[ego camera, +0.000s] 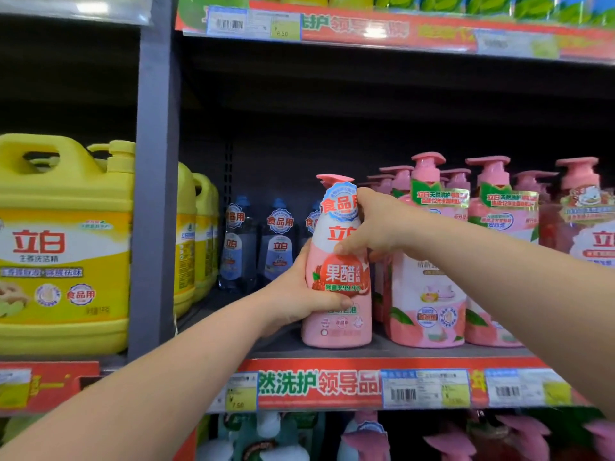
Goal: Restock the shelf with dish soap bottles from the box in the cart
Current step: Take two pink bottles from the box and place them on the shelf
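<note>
**Supermarket shelf [332, 353], front edge: seating a bottle**

A pink dish soap bottle [339, 277] stands upright near the shelf's front edge, its base apparently on the deck, just left of the pink pump bottles [429, 261]. The left hand [299, 301] wraps its lower body; the right hand [376, 227] clamps its shoulder below the pump. Risks: let go this near the edge, it may tip forward; pushed right, it may topple the neighbouring row; pushed back, it may strike the blue bottles [279, 247].
</note>
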The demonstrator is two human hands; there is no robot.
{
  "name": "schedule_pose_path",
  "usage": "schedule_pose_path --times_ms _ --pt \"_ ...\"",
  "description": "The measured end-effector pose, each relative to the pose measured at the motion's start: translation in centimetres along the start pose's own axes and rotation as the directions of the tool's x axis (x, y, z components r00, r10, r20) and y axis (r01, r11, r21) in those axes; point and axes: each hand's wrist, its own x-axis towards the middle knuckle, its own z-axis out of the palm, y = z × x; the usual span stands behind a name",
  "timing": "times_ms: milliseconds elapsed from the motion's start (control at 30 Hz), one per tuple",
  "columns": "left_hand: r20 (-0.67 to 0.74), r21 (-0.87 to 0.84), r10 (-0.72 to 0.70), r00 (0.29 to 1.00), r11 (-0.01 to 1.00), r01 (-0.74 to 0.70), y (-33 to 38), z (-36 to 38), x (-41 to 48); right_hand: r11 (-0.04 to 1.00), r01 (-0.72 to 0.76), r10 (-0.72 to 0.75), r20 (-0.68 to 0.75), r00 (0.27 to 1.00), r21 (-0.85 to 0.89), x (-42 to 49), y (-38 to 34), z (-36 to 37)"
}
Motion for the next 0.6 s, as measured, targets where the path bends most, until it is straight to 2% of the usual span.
schedule_pose_path --times_ms 200,267,400,500,600 --pt "-0.052 0.014 -0.001 0.999 1.0 0.002 -0.4 0.7 1.3 0.98 -0.001 -0.024 -0.126 0.992 -0.2 0.2 0.5 0.4" --pt "-0.047 0.021 -0.016 0.999 1.0 0.017 -0.4 0.7 1.8 0.976 0.004 -0.04 -0.163 0.986 -0.217 0.3 0.8 0.7" --pt "-0.039 0.012 -0.037 0.999 0.999 0.038 -0.7 0.8 2.5 0.998 -0.006 -0.01 -0.23 0.973 -0.069 0.1 1.5 1.4" --pt "-0.03 -0.007 -0.03 0.999 1.0 0.03 -1.0 0.7 2.9 0.998 0.0 0.013 -0.219 0.976 0.063 -0.5 1.8 2.0" --pt "-0.005 -0.02 -0.042 0.999 0.999 0.042 -0.9 0.6 2.9 0.997 0.047 -0.036 -0.179 0.983 0.055 -1.3 2.0 2.4"
